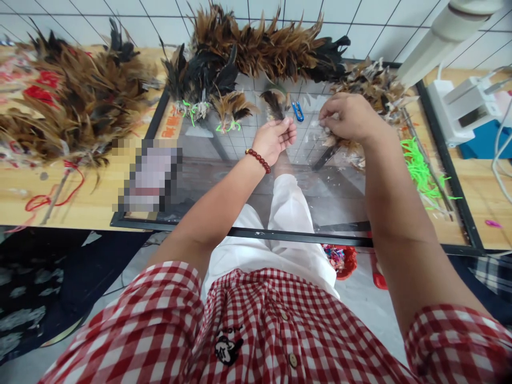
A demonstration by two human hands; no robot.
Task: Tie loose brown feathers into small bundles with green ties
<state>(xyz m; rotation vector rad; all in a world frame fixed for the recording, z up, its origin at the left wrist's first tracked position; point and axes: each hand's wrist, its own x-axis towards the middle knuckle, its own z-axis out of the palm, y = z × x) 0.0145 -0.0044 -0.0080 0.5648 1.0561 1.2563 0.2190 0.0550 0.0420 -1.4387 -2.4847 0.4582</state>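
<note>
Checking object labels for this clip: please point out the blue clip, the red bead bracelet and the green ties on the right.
blue clip [297,111], head view, middle of its loop.
red bead bracelet [258,159], head view, beads across the left wrist.
green ties [418,169], head view, centre of the heap.

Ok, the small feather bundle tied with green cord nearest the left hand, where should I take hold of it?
Probably take the feather bundle at its tied base, where the green cord binds the quills. The plumes fan up and away from the person, and the bound end faces the left hand, so come in from the near side and pinch it across with the fingers. The plumes look too soft to grip.
</note>
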